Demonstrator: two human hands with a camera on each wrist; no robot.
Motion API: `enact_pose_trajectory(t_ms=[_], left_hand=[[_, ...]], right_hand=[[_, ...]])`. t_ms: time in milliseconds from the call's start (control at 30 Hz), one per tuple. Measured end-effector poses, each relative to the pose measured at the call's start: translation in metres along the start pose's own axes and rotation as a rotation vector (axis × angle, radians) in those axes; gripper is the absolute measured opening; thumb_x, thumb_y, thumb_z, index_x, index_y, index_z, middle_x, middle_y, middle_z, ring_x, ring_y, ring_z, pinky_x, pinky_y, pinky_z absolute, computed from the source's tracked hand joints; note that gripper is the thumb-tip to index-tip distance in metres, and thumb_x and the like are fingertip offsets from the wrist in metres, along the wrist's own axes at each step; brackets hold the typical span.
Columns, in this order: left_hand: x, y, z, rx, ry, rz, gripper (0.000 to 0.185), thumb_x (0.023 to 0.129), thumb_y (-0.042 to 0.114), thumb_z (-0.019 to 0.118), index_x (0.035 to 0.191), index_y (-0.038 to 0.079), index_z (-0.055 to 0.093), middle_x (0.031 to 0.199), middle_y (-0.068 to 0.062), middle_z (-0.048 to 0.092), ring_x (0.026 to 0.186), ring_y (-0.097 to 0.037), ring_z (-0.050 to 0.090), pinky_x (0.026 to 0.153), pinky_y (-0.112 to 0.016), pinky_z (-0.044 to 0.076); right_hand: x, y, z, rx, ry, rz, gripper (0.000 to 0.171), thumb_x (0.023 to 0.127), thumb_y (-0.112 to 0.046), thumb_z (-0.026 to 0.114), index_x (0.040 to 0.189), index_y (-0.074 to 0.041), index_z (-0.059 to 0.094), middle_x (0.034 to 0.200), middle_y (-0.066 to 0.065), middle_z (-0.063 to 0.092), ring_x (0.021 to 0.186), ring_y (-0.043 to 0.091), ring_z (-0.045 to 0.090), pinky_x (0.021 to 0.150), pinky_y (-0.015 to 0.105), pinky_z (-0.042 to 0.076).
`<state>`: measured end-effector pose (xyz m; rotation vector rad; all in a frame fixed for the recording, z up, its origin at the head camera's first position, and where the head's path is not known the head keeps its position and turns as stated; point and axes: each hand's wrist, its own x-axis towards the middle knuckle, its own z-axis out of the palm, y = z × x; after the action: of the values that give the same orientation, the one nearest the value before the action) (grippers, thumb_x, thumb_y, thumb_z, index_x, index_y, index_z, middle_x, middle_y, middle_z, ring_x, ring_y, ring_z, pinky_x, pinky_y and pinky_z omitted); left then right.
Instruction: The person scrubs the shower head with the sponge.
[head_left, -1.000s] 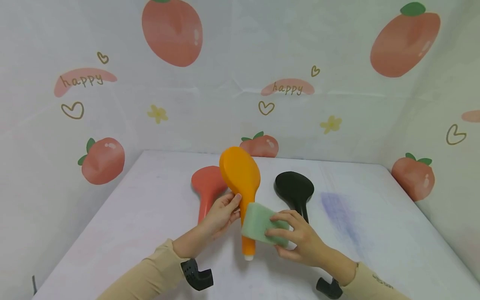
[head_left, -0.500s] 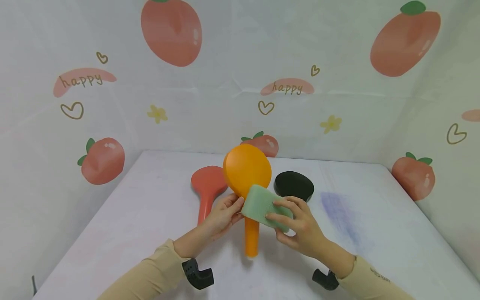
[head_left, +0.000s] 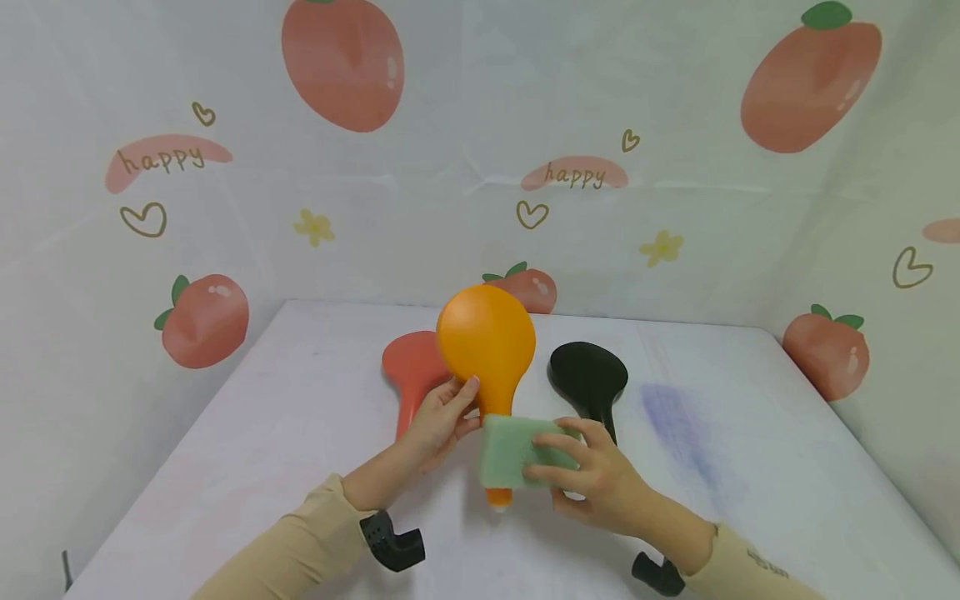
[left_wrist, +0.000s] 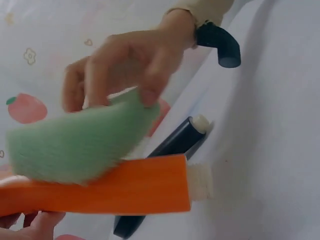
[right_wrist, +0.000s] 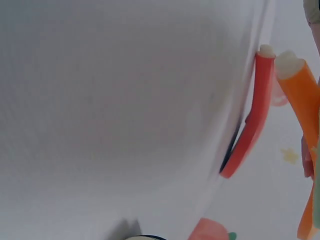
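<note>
An orange paddle-shaped shower head [head_left: 486,337] is held upright above the white table, its round head at the top. My left hand [head_left: 442,412] grips its neck from the left. My right hand [head_left: 592,479] holds a green sponge [head_left: 510,450] against the lower handle, and only the handle's tip shows below it. In the left wrist view the sponge [left_wrist: 75,142] lies on the orange handle [left_wrist: 110,190] with the right hand's fingers [left_wrist: 125,65] curled over it. In the right wrist view the orange handle [right_wrist: 302,95] shows at the right edge.
A red shower head [head_left: 411,367] lies on the table [head_left: 262,450] just behind my left hand. A black one [head_left: 588,377] lies behind my right hand. A bluish smear [head_left: 682,425] marks the table to the right. Printed cloth walls close in three sides.
The sponge has slid down from the neck of the orange shower head to its lower handle. The orange head has shifted slightly left and up.
</note>
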<state>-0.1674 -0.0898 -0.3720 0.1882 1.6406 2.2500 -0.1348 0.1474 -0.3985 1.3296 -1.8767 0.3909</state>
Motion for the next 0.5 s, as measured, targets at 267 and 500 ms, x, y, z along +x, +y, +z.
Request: enact_pose_trajectory(t_ms=[267, 500], left_hand=[[0.001, 0.002, 0.000, 0.034, 0.105, -0.009, 0.042, 0.098, 0.025, 0.048, 0.131, 0.000, 0.045, 0.124, -0.008, 0.054, 0.102, -0.013, 0.057, 0.094, -0.032, 0.052], [0.001, 0.004, -0.002, 0.028, 0.072, -0.040, 0.047, 0.095, 0.026, 0.053, 0.134, 0.001, 0.042, 0.119, -0.003, 0.055, 0.100, -0.011, 0.058, 0.088, -0.023, 0.053]], right_hand=[[0.002, -0.005, 0.000, 0.017, -0.059, -0.075, 0.032, 0.090, -0.020, 0.037, 0.099, -0.026, 0.068, 0.110, 0.003, 0.062, 0.102, 0.032, 0.050, 0.080, 0.043, 0.044], [0.013, 0.004, -0.003, -0.046, -0.029, -0.022, 0.031, 0.091, -0.023, 0.038, 0.096, -0.024, 0.068, 0.109, 0.006, 0.062, 0.102, 0.033, 0.049, 0.082, 0.047, 0.043]])
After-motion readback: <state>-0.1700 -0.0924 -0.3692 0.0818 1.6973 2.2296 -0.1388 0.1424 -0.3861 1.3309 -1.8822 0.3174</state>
